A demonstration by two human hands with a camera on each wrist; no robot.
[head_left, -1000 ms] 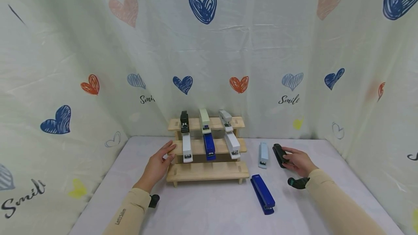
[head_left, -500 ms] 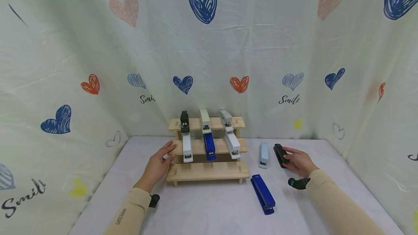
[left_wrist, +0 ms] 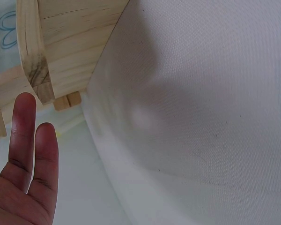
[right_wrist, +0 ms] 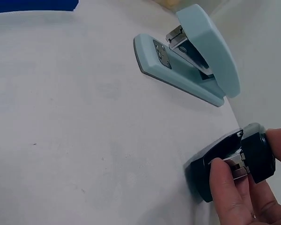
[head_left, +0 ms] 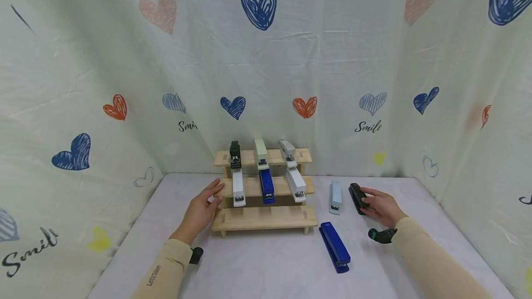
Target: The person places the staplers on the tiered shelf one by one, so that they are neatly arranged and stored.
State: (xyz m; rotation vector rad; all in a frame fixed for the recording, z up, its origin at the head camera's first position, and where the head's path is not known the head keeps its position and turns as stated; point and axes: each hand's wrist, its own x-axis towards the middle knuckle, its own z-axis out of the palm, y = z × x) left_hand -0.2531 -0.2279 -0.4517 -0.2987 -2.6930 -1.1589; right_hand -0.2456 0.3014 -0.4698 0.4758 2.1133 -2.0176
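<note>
I had the right hand (head_left: 382, 207) pinching the black stapler (head_left: 355, 196) by its near end, though I couldn't tell whether it was clear of the table (head_left: 270, 271). My worry was the fingertip (right_wrist: 221, 173) beside its gaping mouth: a harder squeeze could have brought the top down on it. That end hold might also have let the far end swing into the light blue stapler (head_left: 335, 197), just left of the grip. The blue stapler (head_left: 334, 246) lay left of and nearer than the grip. Farther left, the left hand (head_left: 197, 213) touched the stand (head_left: 266, 218), fingers uncurled; a nudge there could have shaken the shelved staplers (head_left: 266, 186).
</note>
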